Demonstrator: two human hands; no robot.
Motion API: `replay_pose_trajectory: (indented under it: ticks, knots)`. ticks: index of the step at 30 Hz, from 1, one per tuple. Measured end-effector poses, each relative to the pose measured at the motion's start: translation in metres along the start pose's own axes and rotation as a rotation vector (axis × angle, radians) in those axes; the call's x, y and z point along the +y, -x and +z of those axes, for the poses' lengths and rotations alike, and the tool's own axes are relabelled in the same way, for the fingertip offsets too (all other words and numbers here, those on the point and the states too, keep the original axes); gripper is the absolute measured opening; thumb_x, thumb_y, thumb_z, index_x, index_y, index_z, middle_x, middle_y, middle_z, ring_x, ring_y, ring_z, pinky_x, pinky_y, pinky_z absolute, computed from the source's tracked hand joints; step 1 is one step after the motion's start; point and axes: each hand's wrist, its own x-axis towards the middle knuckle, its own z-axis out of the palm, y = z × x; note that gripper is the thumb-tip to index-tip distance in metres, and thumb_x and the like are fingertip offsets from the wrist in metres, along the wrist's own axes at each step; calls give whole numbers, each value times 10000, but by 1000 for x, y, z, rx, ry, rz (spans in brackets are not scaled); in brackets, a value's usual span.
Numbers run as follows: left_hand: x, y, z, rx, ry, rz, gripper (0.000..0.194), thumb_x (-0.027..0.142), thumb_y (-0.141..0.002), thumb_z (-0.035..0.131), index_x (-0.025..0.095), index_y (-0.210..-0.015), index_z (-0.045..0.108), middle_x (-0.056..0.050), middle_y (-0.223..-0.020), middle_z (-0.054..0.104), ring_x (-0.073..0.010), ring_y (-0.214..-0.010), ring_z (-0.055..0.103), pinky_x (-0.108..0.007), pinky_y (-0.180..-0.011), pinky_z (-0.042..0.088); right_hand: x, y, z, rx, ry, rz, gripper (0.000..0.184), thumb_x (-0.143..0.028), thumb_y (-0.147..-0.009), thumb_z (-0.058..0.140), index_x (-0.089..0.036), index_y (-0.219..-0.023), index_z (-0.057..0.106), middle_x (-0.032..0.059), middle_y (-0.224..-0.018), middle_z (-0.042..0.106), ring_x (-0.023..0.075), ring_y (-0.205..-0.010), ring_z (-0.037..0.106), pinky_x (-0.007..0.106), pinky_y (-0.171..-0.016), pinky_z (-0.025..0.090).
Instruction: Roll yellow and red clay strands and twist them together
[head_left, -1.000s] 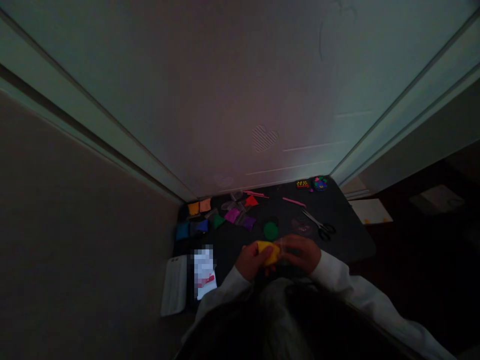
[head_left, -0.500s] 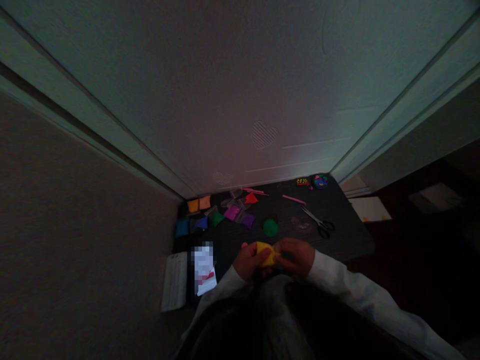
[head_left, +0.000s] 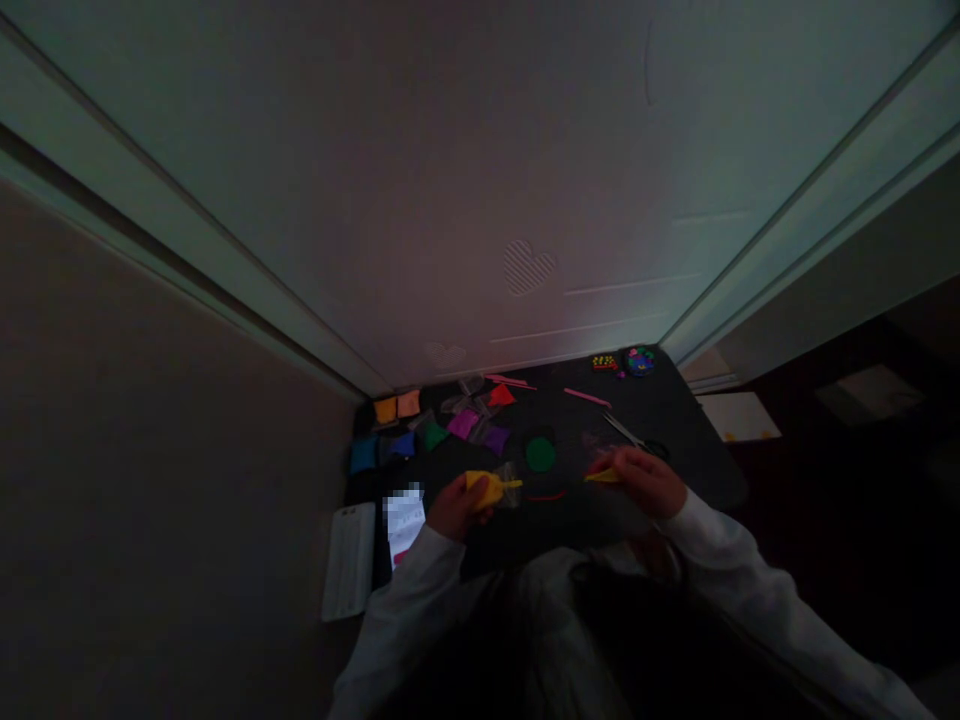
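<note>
The left hand [head_left: 452,508] is closed round a yellow clay packet [head_left: 482,488] above the near side of the bench [head_left: 705,470]; the right hand [head_left: 646,480] pinches a yellow piece [head_left: 601,476]. Together moments ago, the hands have parted, so that piece looks pulled free. Beyond lie a green disc [head_left: 540,454] and, toward the right edge, scissors [head_left: 622,430].

Yellow packet [head_left: 492,489], yellow piece [head_left: 600,477], held well apart

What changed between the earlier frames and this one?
The left hand moved left with the yellow packet; the right hand moved right, holding a separate yellow piece. A red strip now shows between them. The green disc and scissors stayed put.
</note>
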Motion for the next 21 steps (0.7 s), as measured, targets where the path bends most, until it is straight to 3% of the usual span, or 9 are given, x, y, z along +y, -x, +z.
replay_pose_trajectory:
  ticks: [4,8,12,17,21]
  knots:
    - [2,4,14,-71,-14,22,364,378,-601,623,121,-823,493,-24,-646,607,-74,-392,497,-175,-325,340,17,-6,16,16,246,-6,243,-389,-666,570,-162,-665,485,-1,-591,584,103,-544,544,235,-525,426]
    - [1,6,26,-113,-80,53,355,396,-616,602,127,-819,488,-5,-630,594,-70,-393,497,-172,-330,348,27,-6,29,-87,558,-86,254,-348,-707,521,-183,-901,515,1,-666,603,101,-553,545,227,-530,420]
    - [-2,8,34,-155,-136,77,357,406,-620,593,127,-816,490,2,-628,584,-75,-403,507,-183,-344,369,28,-8,40,-129,875,-185,289,-324,-730,482,-177,-965,561,26,-723,618,107,-592,545,221,-559,413]
    - [-1,13,45,-211,-156,72,370,422,-622,585,122,-816,490,2,-614,579,-79,-420,513,-188,-370,385,26,-14,46,-181,1012,-181,306,-332,-740,465,-176,-976,584,49,-832,639,129,-677,566,224,-604,414]
    - [-3,14,49,-240,-168,47,372,433,-619,583,122,-802,490,-1,-613,580,-78,-406,509,-188,-366,377,27,-16,46,-189,1074,-150,287,-344,-746,455,-169,-924,596,52,-794,638,134,-679,565,219,-598,403]
